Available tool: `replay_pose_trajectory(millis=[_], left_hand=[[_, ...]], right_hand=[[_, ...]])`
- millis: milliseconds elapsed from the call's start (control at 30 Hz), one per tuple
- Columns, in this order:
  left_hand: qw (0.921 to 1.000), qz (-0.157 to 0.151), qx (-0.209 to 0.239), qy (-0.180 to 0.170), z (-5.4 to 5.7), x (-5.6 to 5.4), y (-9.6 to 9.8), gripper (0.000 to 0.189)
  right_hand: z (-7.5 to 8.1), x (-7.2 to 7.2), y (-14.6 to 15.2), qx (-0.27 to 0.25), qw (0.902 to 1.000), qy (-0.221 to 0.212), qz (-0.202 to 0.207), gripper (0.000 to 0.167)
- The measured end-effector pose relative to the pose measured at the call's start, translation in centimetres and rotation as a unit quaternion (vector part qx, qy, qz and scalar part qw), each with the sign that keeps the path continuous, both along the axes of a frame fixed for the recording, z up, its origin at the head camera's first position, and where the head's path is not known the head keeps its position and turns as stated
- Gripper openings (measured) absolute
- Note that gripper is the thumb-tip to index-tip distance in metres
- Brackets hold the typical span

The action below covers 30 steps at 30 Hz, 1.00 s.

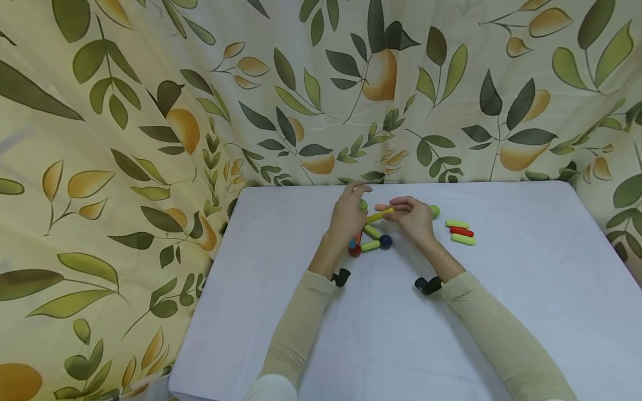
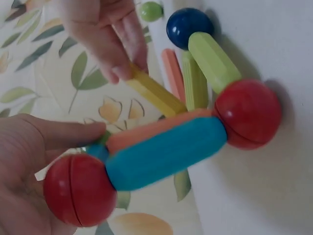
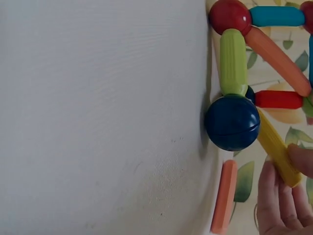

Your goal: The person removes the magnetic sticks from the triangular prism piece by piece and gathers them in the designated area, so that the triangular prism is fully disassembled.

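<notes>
Beige sleeves (image 1: 291,328) span white table (image 1: 386,340) before leafy cloth (image 1: 281,33), right grip (image 1: 415,221) pinching yellow stick (image 1: 379,216), left grip (image 1: 346,214) unclear.

Yellow stick (image 3: 279,147); blue sticks (image 2: 166,152), orange sticks (image 3: 276,61), lime sticks (image 3: 233,61), red sticks (image 3: 279,99). Balls: red (image 2: 249,115), navy (image 3: 233,122), green (image 1: 434,211). Counter (image 1: 391,334) white. Curtain (image 1: 225,128) cream, green-leaf, orange-fruit print.

curtain (image 1: 311,83) behind and left of counter (image 1: 391,334) | ball-and-stick frame (image 1: 371,245) on far half, left grip (image 1: 347,214) at its left | held stick (image 1: 380,216) in right grip (image 1: 412,219), loose stick (image 1: 381,207) behind it | loose ball (image 1: 434,211) just right of right grip | 3 sticks (image 1: 461,231) side by side farther right
</notes>
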<state>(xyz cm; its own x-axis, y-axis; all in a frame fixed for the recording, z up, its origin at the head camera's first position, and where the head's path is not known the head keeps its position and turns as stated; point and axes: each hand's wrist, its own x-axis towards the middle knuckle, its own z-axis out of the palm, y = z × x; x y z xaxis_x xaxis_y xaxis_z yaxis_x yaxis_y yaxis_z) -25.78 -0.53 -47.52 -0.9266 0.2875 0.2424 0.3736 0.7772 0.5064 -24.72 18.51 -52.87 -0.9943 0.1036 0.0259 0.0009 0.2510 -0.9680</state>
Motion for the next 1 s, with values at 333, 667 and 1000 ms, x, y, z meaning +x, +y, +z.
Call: replay_pose_trajectory(millis=[333,667,1000], left_hand=[[0.9978,-0.004,0.001,-0.065,-0.7,-0.4,-0.1,0.058],[0.9969,-0.02,-0.074,-0.017,-1.0,-0.1,0.4,0.065],[0.9937,-0.017,-0.109,-0.015,-0.7,-0.1,0.9,0.063]], right_hand=[[-0.4,-0.4,-0.2,0.019,0.9978,-0.014,0.063,0.048],[-0.2,-0.3,-0.2,0.022,0.9974,-0.016,0.067,0.051],[-0.3,-0.3,-0.5,0.02,0.9969,0.01,0.075,0.047]])
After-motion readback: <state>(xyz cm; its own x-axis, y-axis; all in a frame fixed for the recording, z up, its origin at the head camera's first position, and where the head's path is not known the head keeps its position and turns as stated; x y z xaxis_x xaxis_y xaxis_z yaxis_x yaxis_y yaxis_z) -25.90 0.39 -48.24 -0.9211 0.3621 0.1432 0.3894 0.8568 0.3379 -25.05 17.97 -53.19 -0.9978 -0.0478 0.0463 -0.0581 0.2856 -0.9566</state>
